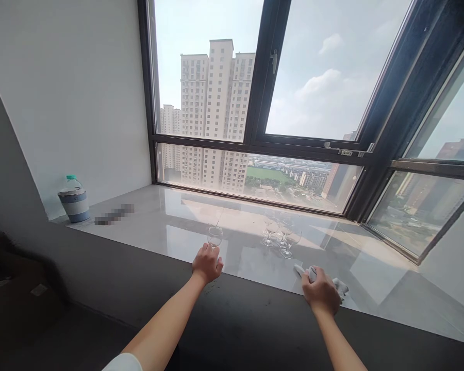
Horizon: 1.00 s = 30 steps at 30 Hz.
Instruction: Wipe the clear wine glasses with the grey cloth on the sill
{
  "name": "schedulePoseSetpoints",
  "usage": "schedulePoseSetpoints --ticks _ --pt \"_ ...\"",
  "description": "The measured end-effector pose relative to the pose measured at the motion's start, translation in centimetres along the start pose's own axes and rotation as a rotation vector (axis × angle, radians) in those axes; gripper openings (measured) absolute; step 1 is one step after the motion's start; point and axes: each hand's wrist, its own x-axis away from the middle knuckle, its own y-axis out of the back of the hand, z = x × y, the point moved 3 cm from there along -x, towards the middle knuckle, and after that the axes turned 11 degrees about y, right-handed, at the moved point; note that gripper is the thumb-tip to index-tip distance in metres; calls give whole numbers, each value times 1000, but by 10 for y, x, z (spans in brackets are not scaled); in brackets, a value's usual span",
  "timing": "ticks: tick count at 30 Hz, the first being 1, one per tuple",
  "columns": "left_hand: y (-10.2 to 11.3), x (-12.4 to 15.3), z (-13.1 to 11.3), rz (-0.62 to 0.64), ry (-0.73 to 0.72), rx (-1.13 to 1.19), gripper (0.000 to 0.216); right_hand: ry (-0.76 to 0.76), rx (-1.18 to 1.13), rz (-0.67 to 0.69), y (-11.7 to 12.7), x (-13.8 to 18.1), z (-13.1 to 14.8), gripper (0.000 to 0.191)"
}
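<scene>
My left hand (208, 264) is closed around the lower part of a clear stemmed glass (215, 235), near the front edge of the windowsill. Only the round rim and upper bowl show above my fingers. My right hand (322, 291) grips a crumpled white cloth (341, 286) at the sill's front edge, with bits of it poking out on both sides of the fist. Between the hands and farther back stand several more clear stemmed glasses (288, 242), grouped closely and hard to tell apart against the reflections.
The glossy pale windowsill (139, 234) runs below a dark-framed window (251, 147). At its left end stands a blue-and-white container (76, 207) with a green-capped bottle top (71, 178), beside a blurred-out patch. A cardboard box (23, 288) sits low at the left.
</scene>
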Motion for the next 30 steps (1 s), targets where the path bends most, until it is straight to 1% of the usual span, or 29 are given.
schedulePoseSetpoints --ticks 22,30 --pt "2 0 -1 28 11 -13 17 -8 -15 9 -1 0 -1 36" --pt "2 0 -1 26 10 18 16 -12 -30 4 -4 0 -3 36"
